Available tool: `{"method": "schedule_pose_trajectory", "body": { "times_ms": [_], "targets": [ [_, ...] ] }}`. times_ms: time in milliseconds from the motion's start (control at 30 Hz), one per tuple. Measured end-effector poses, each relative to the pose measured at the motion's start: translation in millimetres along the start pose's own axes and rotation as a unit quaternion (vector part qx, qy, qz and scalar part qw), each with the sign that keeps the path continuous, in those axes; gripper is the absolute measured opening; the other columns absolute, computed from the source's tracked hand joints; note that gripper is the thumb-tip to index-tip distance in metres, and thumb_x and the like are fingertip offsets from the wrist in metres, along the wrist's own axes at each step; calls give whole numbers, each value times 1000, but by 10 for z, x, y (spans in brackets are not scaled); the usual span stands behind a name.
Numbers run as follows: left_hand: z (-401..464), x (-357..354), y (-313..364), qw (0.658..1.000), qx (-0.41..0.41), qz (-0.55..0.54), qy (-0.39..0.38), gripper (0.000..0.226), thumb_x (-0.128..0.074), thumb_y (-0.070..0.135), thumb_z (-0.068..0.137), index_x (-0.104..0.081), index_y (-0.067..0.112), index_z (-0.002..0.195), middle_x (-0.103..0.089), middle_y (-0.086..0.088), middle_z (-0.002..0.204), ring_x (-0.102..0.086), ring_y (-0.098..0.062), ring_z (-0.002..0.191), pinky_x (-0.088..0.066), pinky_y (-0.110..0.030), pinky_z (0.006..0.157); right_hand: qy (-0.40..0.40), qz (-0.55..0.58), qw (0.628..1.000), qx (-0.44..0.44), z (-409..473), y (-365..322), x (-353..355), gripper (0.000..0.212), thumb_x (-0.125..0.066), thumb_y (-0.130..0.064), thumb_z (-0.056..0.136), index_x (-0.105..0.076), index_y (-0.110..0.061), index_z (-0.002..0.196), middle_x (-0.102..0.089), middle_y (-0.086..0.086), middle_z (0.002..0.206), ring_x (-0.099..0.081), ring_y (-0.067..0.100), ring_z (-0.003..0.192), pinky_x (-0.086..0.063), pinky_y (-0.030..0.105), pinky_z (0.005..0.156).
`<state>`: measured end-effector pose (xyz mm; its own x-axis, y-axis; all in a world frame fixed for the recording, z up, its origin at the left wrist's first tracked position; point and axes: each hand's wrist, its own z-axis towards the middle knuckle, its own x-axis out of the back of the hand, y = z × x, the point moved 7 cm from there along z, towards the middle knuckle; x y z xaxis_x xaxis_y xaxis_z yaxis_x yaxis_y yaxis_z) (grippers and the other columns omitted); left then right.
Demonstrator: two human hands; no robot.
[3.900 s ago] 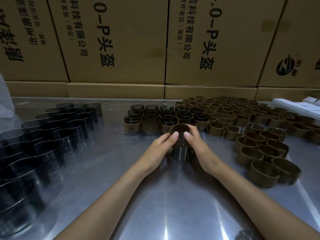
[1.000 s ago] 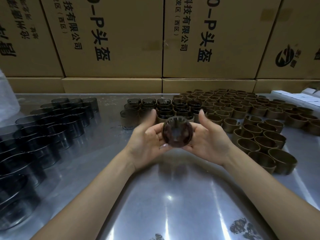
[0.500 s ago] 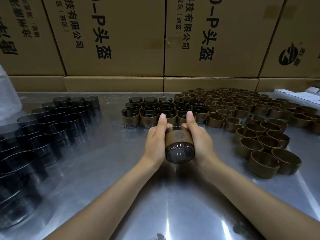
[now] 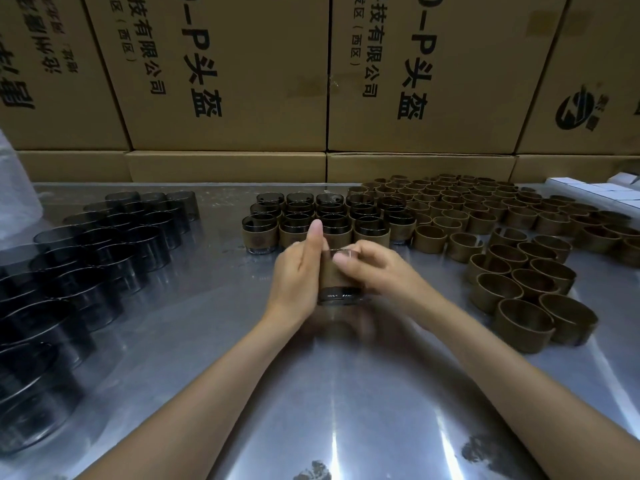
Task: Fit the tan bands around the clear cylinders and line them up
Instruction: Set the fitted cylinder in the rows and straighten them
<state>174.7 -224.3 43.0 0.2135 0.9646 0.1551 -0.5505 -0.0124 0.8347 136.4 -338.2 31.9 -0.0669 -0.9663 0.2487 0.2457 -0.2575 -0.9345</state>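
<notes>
Banded cylinder [image 4: 337,277] (upright) between hands

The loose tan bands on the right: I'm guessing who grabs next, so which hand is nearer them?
Right. The right hand is on the banded cylinder, on the side toward the loose tan bands; the left hand holds its far side.
</notes>
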Motion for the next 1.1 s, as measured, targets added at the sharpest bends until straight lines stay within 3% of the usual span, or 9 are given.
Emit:
{"method": "schedule_pose_trajectory", "body": {
  "times_ms": [100,167,300,367,467,567,833,933,1100],
  "targets": [
    [37,38,-43,998,-24,52,-1,47,-27,50,91,-50,20,63,-50,8,67,-48,-5,68,-37,-23,69,-33,-69,996,-35,-6,107,65,31,-75,-39,76,-52,-19,77,-66,-3,83,-65,9,79,-53,30,70],
    [62,72,-77,998,-35,48,0,43,-27,47,94,-56,19,79,-56,4,83,-52,1,80,-39,-14,76,9,-115,993,-18,12,92,215,28,-78,-28,76,-52,-18,77,-67,0,91,-65,12,85,-53,29,74],
    [152,329,-260,995,12,74,60,30,-28,39,102,-51,22,112,-50,23,101,-44,25,91,-30,3,80,129,-131,983,-27,7,112,676,30,-80,-18,74,-53,-20,87,-63,-1,101,-63,11,90,-52,15,65],
    [187,467,-385,989,47,95,99,32,-28,40,103,-48,22,119,-48,22,106,-43,17,93,-31,-7,86,208,-174,962,-42,-22,190,916,38,-80,-21,75,-52,-23,101,-58,-1,111,-58,15,102,-48,18,74],
    [238,626,-594,977,125,97,144,47,-27,40,104,-43,8,135,-49,-3,131,-44,-14,121,-30,-26,98,301,-189,933,-56,-79,341,1119,67,-79,-20,76,-41,-19,131,-50,6,135,-48,21,123,-43,28,94],
    [269,715,-736,967,171,81,169,49,-30,38,104,-33,14,146,-38,-5,148,-34,-19,136,-25,-27,102,320,-199,922,-90,-49,501,1170,77,-76,-21,80,-33,-16,143,-40,8,148,-40,26,135,-40,36,103],
    [332,708,-866,966,214,88,116,62,-45,17,98,-17,19,153,-37,-4,151,-42,-23,130,-37,-32,98,312,-278,898,-140,70,613,1214,72,-66,-41,87,-31,-26,147,-35,11,148,-48,30,125,-47,43,95],
    [349,691,-889,968,228,67,84,66,-47,13,98,-12,18,154,-37,1,148,-40,-23,132,-37,-37,106,322,-294,886,-160,109,632,1242,73,-65,-46,86,-30,-28,148,-37,10,148,-46,31,128,-47,48,96],
    [371,684,-846,973,212,45,83,46,-46,5,96,-39,18,139,-48,6,117,-48,-16,107,-41,-37,97,331,-329,864,-188,170,674,1275,76,-62,-54,85,-29,-27,148,-39,9,149,-46,31,129,-48,49,92]
  ]
}}
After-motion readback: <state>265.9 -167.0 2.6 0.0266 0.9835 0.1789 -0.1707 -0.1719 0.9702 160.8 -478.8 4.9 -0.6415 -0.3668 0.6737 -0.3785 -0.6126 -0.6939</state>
